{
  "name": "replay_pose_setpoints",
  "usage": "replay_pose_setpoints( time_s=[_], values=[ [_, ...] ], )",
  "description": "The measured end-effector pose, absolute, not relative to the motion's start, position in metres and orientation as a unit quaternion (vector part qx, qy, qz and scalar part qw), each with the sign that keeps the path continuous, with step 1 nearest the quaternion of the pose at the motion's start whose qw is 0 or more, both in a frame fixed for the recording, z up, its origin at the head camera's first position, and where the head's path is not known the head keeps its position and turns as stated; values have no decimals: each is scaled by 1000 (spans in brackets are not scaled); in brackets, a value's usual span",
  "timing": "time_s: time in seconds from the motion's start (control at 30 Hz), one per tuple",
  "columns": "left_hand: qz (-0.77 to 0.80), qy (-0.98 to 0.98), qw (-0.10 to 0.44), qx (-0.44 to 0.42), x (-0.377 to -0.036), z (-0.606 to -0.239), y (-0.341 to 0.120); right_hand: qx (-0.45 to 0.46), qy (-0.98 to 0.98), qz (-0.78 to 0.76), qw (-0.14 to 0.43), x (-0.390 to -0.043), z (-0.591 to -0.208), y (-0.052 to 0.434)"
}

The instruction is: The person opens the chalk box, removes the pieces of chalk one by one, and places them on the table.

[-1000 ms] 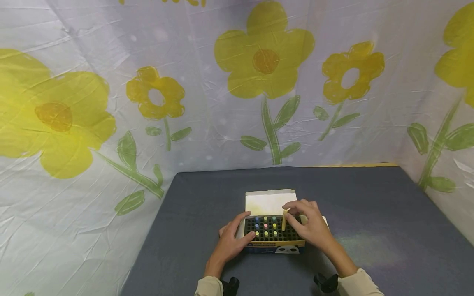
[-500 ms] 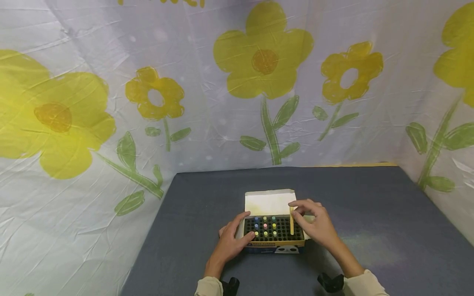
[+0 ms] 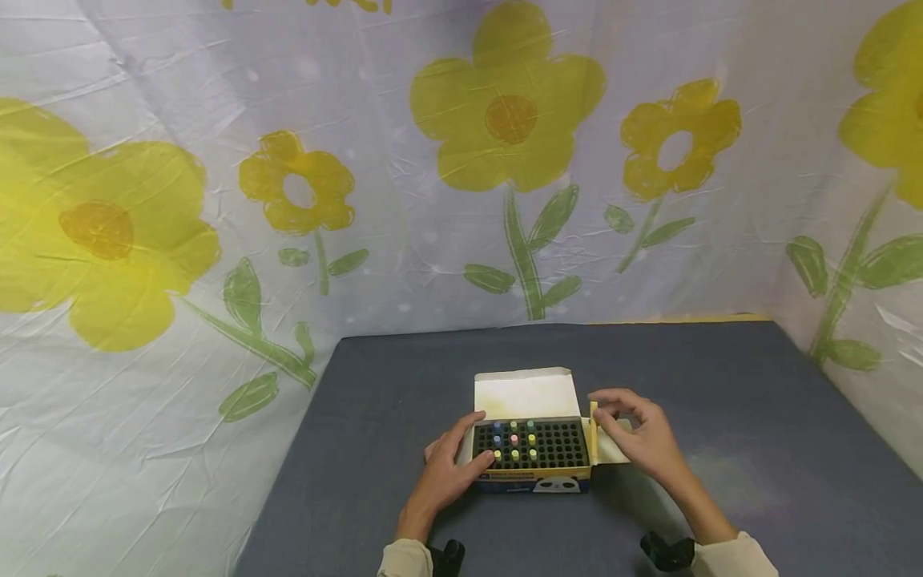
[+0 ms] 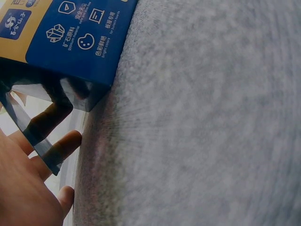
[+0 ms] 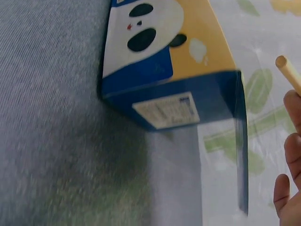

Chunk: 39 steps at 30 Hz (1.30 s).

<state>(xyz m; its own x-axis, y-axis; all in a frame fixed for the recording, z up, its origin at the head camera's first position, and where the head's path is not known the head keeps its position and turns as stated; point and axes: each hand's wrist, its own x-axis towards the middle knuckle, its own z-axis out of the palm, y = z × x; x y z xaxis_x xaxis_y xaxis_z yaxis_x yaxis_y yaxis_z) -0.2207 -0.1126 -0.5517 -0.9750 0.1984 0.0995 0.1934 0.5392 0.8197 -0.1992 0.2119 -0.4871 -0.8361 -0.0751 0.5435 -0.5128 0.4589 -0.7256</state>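
An opened chalk box [image 3: 519,475] sits on the table, its black holed insert [image 3: 566,445] holding several coloured chalks in rows on the left. My left hand [image 3: 449,473] holds the box's left end, thumb at the near corner and index finger at the far one. In the left wrist view its other fingers [image 4: 66,143] reach behind a side flap. My right hand [image 3: 645,433] pinches a yellow-orange chalk stick [image 3: 594,433] by its upper end, upright at the box's right edge in the head view. The right wrist view shows the free end of this stick beside the box.
The box's white lid [image 3: 525,396] stands raised at the back, and a side flap [image 3: 611,449] sticks out on the right. Dark grey cloth covers the table [image 3: 375,417]. A flower-printed white curtain [image 3: 404,160] hangs behind.
My right hand has moved to the right with the chalk stick, from over the holed insert to the box's right edge. The left hand stays at the left end.
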Motion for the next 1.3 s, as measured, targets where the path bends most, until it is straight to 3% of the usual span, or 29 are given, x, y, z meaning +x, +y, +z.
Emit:
replay_pose_setpoints(
  time_s=[0.53,0.87,1.1,1.3],
  values=[
    [467,876,-1,117,-223,-551,-112,124,-840,496,185,-188,-504,264],
    [468,877,0,110,-222,-552,-113,66,-861,492,107,-177,-519,297],
    [467,877,2,113,-222,-552,-113,74,-873,480,38,-176,-535,305],
    [470,875,6,111,-221,-553,-112,97,-879,466,37,-178,-545,299]
  ],
)
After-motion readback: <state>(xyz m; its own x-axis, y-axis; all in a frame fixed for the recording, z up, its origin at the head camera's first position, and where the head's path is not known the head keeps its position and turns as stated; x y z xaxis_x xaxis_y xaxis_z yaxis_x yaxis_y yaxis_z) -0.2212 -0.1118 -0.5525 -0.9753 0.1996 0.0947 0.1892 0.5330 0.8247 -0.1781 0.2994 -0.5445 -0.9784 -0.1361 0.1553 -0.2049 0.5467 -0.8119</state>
